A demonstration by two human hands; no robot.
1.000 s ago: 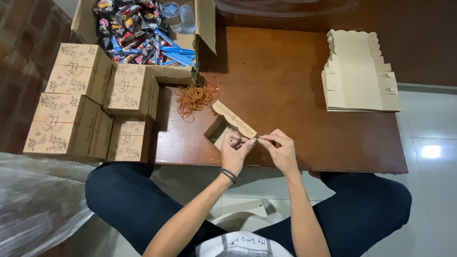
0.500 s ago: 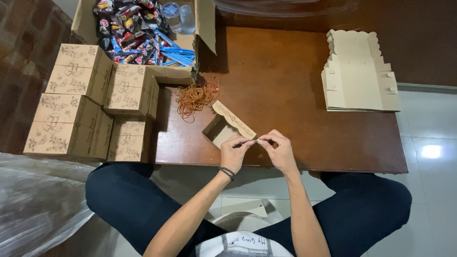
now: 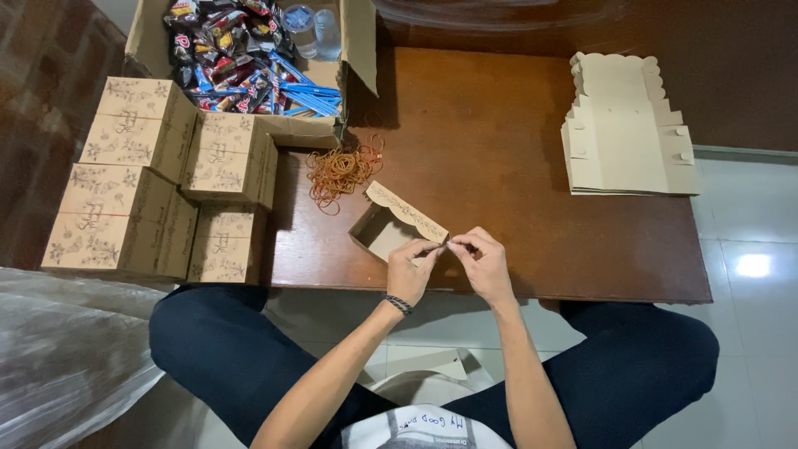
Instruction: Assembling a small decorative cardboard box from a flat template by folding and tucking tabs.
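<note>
Low brown wooden table (image 3: pixel 515 183) on a pale tiled floor (image 3: pixel 748 241); the person sits cross-legged at its near edge, dark trousers visible at both sides.

Change versus half a second back: the two hands sit a little closer together, fingertips now almost meeting; the small open box (image 3: pixel 389 226) has not shifted on the table. Rest of the layout is unchanged.

Hard to read: whatever is pinched between the fingertips is too thin and small to identify. The near corner of the open box is covered by the left hand. The carton of wrapped snacks (image 3: pixel 249 58) is cut off by the top edge, and the clear plastic sheet (image 3: pixel 66 357) runs out of frame at lower left.

Left hand (image 3: pixel 413 270): fingers curled, thumb and forefinger pinched shut at the scalloped flap of the open box, wristband on the wrist. Right hand (image 3: pixel 485 264): likewise pinched, fingertips pointing left, touching or just short of the left hand's tips; I cannot tell which.

Box position: near table edge, left of centre, just below the heap of rubber bands (image 3: pixel 341 170). Stack of closed printed boxes (image 3: pixel 158 179) at far left. Flat box blanks (image 3: pixel 623 129) at right, well apart.
</note>
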